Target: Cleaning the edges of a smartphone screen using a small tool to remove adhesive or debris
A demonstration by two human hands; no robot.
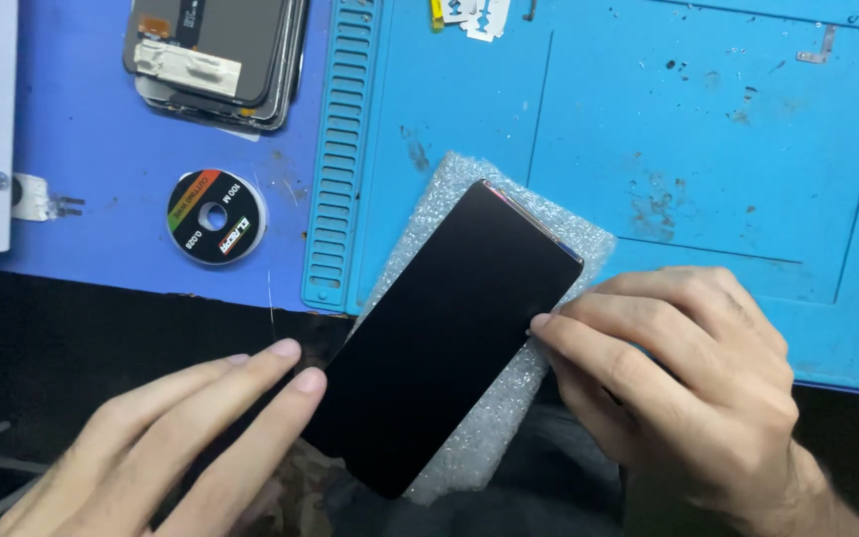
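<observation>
Landmark = black phone screen panel [449, 333], lying face-up on a sheet of bubble wrap [509, 398], straddling the near edge of the blue work mat [708, 149]. Long axis runs diagonal: near-left corner toward the person, far-right corner out over the mat. Left hand [166, 447] sits at the panel's near-left, fingers out flat and together, index and middle tips touching or just at the left long edge; nothing gripped. Right hand [688, 388] is at the panel's right, fingers curled loosely, fingertips [541, 323] on the right long edge about mid-length; pressing or pinching, can't tell if it has actual hold. Both hands equally near, one per long edge, panel between them. Left of the panel's far end: slotted rim of the mat, then a small spool of cutting wire [215, 216] on the darker blue surface. Farther left-back: stack of removed screens [216, 55]. Straight back of the panel: a few loose razor blades [477, 15].
</observation>
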